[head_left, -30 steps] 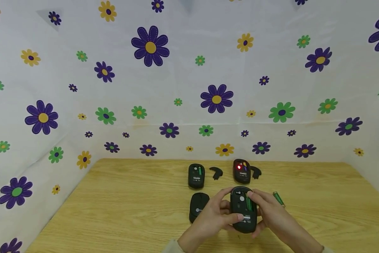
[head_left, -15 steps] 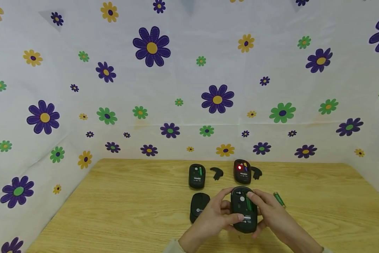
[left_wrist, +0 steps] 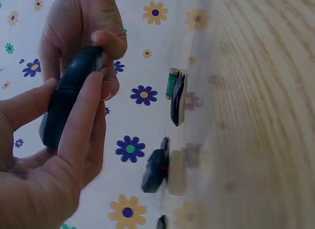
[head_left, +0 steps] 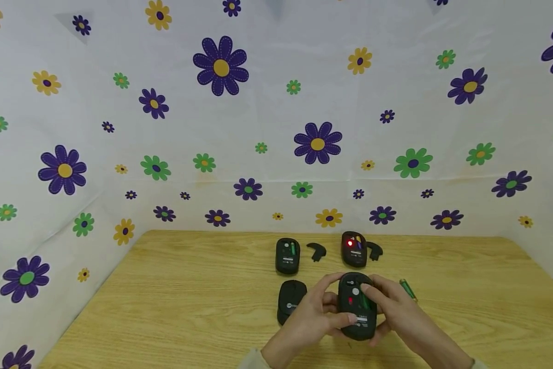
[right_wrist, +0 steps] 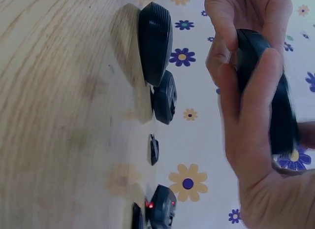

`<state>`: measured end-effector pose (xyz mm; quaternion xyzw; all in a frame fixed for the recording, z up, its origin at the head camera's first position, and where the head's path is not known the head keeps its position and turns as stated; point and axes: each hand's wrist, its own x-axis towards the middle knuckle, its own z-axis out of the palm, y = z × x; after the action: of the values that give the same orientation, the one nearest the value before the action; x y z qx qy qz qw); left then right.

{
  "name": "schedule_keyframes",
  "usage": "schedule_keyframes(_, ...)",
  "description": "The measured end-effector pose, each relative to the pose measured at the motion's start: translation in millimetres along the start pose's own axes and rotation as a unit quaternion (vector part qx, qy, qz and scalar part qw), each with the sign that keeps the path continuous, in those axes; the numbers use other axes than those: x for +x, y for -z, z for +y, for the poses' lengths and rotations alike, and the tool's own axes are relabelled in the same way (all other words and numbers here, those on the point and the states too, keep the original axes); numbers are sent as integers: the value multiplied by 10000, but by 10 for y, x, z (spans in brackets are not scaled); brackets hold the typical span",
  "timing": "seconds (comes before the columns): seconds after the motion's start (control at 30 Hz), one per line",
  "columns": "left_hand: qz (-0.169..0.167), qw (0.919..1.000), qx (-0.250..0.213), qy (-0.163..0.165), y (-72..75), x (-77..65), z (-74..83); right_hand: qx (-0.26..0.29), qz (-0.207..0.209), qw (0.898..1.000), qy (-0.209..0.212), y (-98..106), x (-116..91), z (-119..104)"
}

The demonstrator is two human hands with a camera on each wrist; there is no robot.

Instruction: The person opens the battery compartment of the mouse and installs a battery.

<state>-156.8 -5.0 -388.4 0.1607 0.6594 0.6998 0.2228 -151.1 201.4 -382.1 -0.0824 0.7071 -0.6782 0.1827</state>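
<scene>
Both hands hold a black computer mouse [head_left: 356,330] bottom side up, above the table. My left hand [head_left: 304,320] grips its left side, the thumb lying across the label. My right hand [head_left: 405,315] holds the right side, with its thumb on the upper end of the open battery compartment. Part of a green battery [head_left: 365,301] shows there; the thumb hides the rest. A red light glows on the mouse's underside. In the left wrist view the mouse [left_wrist: 69,98] appears edge-on between the fingers of both hands.
Another mouse [head_left: 291,302] lies top side up beside the left hand. Farther back are two overturned mice, one green-batteried [head_left: 287,256] and one red-lit [head_left: 353,251], with loose covers [head_left: 316,251] [head_left: 374,251] nearby. A loose green battery [head_left: 408,290] lies behind the right hand. A flowered cloth [head_left: 258,113] encloses the table.
A red light has come on in the underside of the held mouse. The mouse has tipped slightly, and the right thumb has shifted a little on the battery compartment.
</scene>
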Motion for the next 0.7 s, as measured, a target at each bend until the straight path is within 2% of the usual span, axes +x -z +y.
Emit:
schedule_keyframes(0.17, 24, 9997, 226, -11, 2, -4, 12, 65, 71, 9999, -56, -17, 15, 26)
schedule_keyframes(0.3, -8, 9997, 239, -38, 1, 1, 8, 65, 47, 9998, -183, -9, 16, 25)
schedule_keyframes(0.47, -15, 9999, 66, 96, 14, 10, 0, 84, -68, 9994, -323, 10, 26, 11)
schedule_keyframes(0.7, -87, 9997, -207, 136, 59, 74, -34, 134, -310, 9992, -232, 63, 69, -15)
